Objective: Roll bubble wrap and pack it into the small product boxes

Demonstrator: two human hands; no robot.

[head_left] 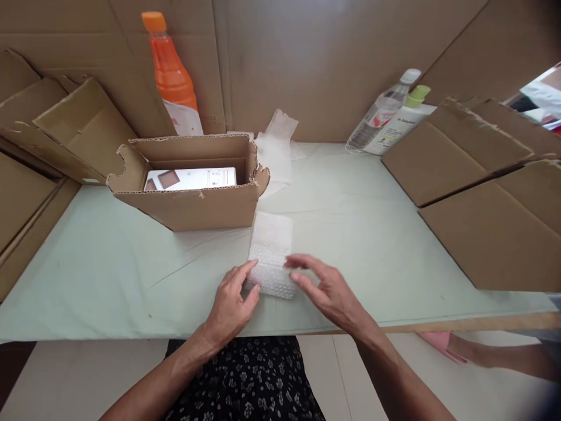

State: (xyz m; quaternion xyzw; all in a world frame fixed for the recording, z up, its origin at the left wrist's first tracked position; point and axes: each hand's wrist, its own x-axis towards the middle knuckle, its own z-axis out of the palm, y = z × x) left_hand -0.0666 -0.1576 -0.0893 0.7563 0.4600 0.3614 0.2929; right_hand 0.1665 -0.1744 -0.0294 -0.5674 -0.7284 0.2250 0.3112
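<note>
A small strip of bubble wrap (272,248) lies on the pale green table (372,234), its near end rolled or folded. My left hand (232,304) touches that near end from the left with its fingertips. My right hand (324,286) hovers over the right side of the roll, fingers spread and lightly touching it. Just beyond the wrap stands an open cardboard box (188,181) with a white printed packet (193,178) inside.
An orange bottle (170,76) stands behind the box. A clear bottle (381,111) and a white green-capped bottle (403,120) lean at the back right. Flattened cardboard (482,193) is stacked right and left. More plastic wrap (276,146) lies at the back.
</note>
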